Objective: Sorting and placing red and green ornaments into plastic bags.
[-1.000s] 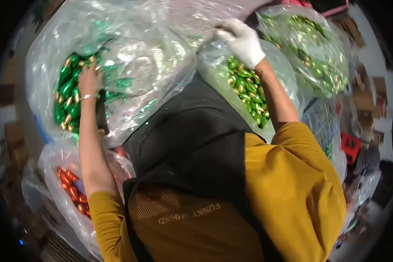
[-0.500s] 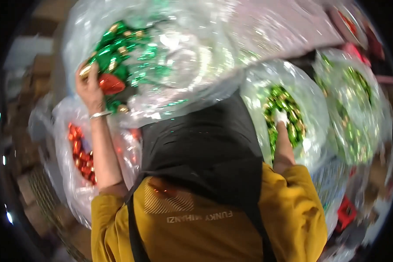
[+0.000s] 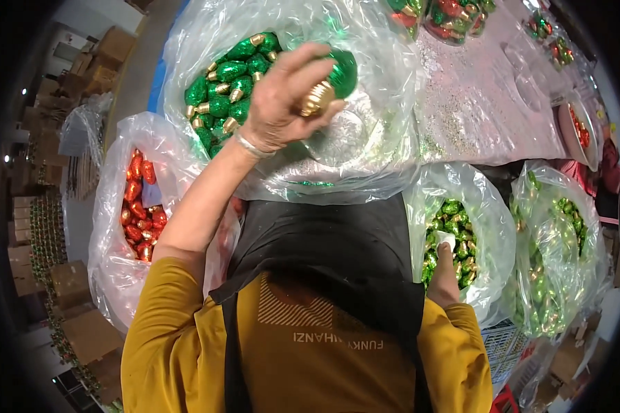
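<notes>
My left hand [image 3: 282, 103] is closed around a glittery green bulb-shaped ornament [image 3: 344, 72] with a ribbed gold cap, over a large clear plastic bag [image 3: 386, 148]. Beside the hand, several matching green ornaments [image 3: 220, 89] lie in that bag, and a round clear shape shows below the held one. My right hand [image 3: 446, 268] reaches down into another bag [image 3: 496, 255] among lighter green ornaments [image 3: 467, 244]. Something white [image 3: 446, 239] covers or sits at its fingertips; the other fingers are hidden.
A bag of red ornaments [image 3: 136, 206] stands at my left. At far right is another bag with light green ornaments [image 3: 554, 275]. Clear containers of mixed red and green ornaments [image 3: 455, 20] stand on the glitter-strewn pale table [image 3: 475, 117]. Cardboard boxes [image 3: 83, 282] are stacked at left.
My left hand has moved right from the far-left ornaments, bringing a green ornament over the bag's middle. A red ornament beside it earlier no longer shows. My right hand stays in its bag.
</notes>
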`<state>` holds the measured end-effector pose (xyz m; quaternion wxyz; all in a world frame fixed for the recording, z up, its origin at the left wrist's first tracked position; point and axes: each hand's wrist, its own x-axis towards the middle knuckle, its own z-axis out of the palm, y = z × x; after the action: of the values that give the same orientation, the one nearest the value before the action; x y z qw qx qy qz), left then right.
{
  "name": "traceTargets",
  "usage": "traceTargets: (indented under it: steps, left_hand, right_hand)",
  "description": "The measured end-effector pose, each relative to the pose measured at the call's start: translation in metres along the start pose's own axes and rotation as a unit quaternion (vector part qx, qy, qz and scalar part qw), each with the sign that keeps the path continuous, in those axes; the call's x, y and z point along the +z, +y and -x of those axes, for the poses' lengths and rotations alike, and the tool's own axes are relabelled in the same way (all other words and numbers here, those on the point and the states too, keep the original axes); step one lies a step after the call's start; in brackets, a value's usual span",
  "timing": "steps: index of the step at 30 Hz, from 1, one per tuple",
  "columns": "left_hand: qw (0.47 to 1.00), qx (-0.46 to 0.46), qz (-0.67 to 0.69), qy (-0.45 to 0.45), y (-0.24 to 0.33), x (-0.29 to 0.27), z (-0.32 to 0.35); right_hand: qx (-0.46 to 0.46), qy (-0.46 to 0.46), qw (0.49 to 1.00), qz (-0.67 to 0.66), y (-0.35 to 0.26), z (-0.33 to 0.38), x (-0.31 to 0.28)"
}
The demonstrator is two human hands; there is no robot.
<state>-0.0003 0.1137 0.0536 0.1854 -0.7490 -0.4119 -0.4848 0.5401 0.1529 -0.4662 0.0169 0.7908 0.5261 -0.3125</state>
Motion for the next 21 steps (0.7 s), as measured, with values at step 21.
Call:
traceTargets:
  steps: [21]
  left_hand:
    - [0.964, -0.147, -0.037, -0.217, 0.023, -0.051, 0.081]
  right_hand:
    - [-0.61, -0.028, 0.737, -0.289, -0.489, 0.345, -0.268]
